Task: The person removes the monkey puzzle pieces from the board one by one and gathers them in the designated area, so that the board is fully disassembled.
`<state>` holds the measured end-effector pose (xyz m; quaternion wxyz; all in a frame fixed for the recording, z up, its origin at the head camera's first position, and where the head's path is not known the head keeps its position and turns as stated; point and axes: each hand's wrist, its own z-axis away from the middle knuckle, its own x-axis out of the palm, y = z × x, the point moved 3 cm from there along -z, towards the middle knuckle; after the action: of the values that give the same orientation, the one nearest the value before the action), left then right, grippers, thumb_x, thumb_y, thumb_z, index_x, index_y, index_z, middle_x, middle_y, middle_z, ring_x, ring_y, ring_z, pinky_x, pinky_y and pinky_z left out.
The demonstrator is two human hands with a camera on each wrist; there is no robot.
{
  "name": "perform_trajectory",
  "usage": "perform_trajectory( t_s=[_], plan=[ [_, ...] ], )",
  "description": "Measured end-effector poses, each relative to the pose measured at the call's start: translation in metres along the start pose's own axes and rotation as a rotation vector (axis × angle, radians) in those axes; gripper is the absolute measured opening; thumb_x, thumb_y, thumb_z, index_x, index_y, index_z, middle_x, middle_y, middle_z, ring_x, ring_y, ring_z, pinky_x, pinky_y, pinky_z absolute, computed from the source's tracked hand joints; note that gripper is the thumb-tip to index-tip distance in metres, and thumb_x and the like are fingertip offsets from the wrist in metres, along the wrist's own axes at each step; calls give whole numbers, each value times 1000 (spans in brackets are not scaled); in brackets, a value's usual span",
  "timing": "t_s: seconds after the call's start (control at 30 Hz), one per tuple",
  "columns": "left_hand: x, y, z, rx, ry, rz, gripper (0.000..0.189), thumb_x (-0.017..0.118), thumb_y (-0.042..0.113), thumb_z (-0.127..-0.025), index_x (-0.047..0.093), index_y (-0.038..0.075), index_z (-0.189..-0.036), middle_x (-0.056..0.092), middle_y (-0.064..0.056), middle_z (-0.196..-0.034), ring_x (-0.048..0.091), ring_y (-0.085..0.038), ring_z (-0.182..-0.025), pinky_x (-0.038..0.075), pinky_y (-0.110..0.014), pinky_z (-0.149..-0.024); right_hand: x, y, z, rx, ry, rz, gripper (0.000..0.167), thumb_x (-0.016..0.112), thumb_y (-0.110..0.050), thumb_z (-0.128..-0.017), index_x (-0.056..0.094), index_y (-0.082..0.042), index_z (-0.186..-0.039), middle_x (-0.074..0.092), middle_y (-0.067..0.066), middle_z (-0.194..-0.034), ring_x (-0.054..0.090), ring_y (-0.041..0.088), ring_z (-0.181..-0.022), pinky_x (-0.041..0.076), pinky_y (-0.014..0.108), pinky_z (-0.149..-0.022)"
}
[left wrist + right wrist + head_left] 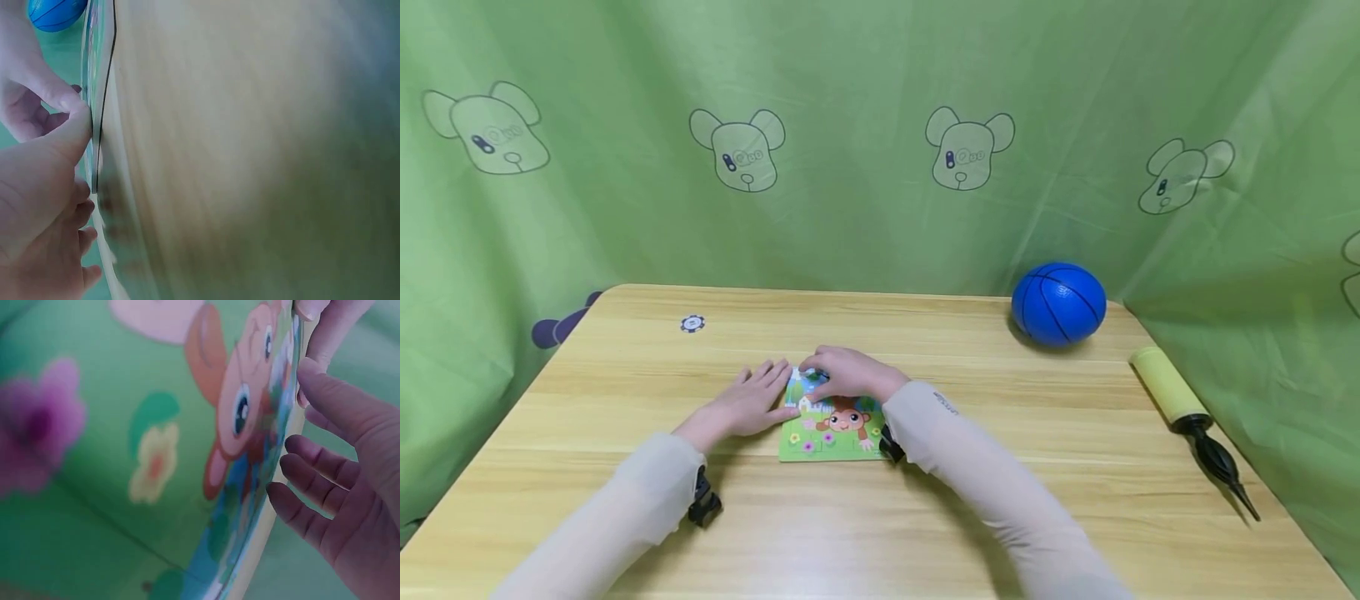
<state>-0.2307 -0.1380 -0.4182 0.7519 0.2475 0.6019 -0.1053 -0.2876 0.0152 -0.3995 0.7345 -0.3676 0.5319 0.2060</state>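
Observation:
A square jigsaw puzzle (842, 446) with a cartoon monkey, flowers and a green ground lies on the wooden table. My left hand (748, 404) rests beside its left edge, fingers straight, with the thumb on the picture. The left wrist view has that thumb (78, 128) right at the puzzle's edge. My right hand (850, 373) reaches over the puzzle's top, thumb and forefinger bent down to its upper left part. Up close in the right wrist view, the right hand (350, 456) touches the picture with its thumb while the other fingers stand apart.
At the back right of the table (970, 500) sits a blue ball (1058, 304). A yellow and black hand pump (1180, 400) lies along the right edge. One round chip (692, 323) is at the back left. Behind hangs a green curtain (850, 233) with bear outlines.

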Motion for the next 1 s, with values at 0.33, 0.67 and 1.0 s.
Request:
perform_trajectory(
  t_s=[0.33,0.67,1.0],
  plan=[
    [3,0,-2,-8,-18,-1,75,41,47,-95,18,-5,-144,15,-20,-149,11,-39,-135,9,-57,-107,2,0,-7,-2,-14,38,46,67,-32,-84,58,-14,-125,52,0,-104,50,10,-88,44,23,-81],
    [1,1,-2,-28,-36,13,75,42,48,-94,18,-4,-144,14,-19,-150,10,-37,-136,8,-56,-107,2,-3,-11,10,-29,67,41,69,-32,-81,59,-16,-118,52,1,-104,51,11,-88,45,24,-81],
    [-1,1,-1,-38,-41,16,76,42,48,-94,18,-3,-144,14,-18,-150,10,-37,-136,7,-56,-107,-1,-3,-9,35,6,-13,42,70,-32,-81,53,-22,-119,48,3,-105,50,15,-85,46,27,-75]
  ],
)
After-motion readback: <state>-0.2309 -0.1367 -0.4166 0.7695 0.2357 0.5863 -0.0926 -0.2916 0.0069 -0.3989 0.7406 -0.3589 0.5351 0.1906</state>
